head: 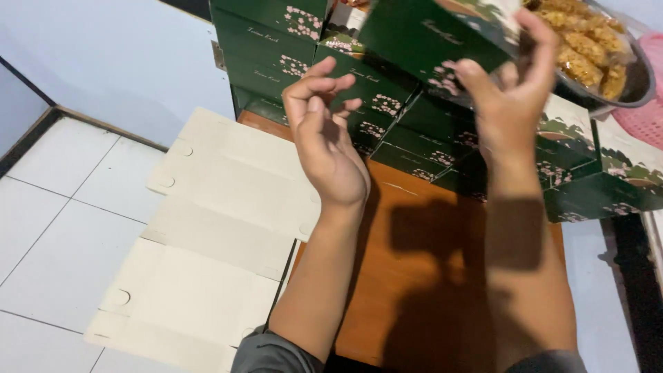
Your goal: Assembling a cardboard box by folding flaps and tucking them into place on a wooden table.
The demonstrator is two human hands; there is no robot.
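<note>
one green box point(431, 34) tilts rightward-up in right hand point(507, 103).

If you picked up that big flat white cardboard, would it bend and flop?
Probably a bit. The flat cardboard is thin and wide with fold lines, so it would likely bend there. It looks light, and since part of it hangs past the table, a push might slide it off.

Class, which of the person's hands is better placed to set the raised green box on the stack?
Probably the right hand: it already grips the green box above the stack. The left hand is empty.
</note>
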